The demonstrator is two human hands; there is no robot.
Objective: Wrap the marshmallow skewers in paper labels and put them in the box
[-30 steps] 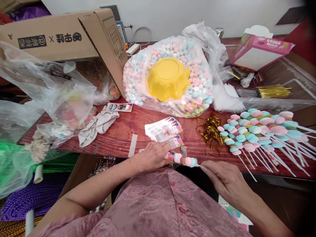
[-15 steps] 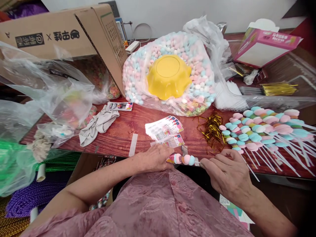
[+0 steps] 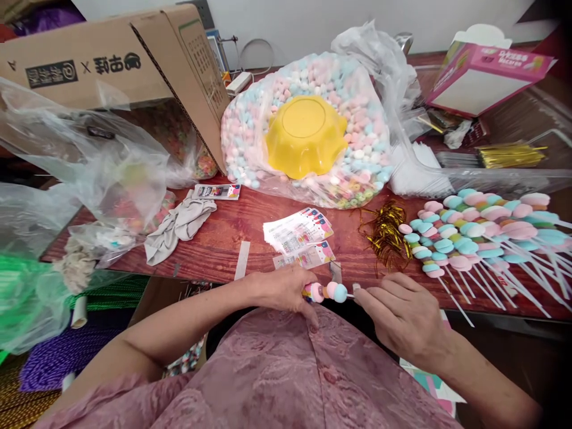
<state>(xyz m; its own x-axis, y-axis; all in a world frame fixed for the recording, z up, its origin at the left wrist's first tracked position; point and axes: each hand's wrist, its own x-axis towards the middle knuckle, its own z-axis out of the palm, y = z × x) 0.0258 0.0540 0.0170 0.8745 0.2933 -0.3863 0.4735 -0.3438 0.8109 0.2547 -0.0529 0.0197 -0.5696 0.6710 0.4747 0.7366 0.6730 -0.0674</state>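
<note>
My left hand point(image 3: 281, 289) is closed round the top end of a marshmallow skewer point(image 3: 328, 292) with pink and blue pieces, held level at the table's front edge. My right hand point(image 3: 397, 313) pinches the white stick end of the same skewer. Just beyond lie a stack of printed labels point(image 3: 297, 229) and one loose label point(image 3: 308, 256). A tangle of gold twist ties point(image 3: 382, 232) sits right of them, beside a pile of finished skewers point(image 3: 482, 229).
A big clear bag of pastel marshmallows point(image 3: 357, 119) with an upturned yellow bowl point(image 3: 306, 134) stands behind. A cardboard box point(image 3: 111, 56) and plastic bags point(image 3: 98, 173) fill the left. A grey cloth point(image 3: 179, 223), a pink box point(image 3: 482, 74) and gold ties point(image 3: 509, 156) lie around.
Both hands have drawn the skewer slightly left and nearer my body. My right hand has slid up the stick towards the marshmallows. The view has tilted a little.
</note>
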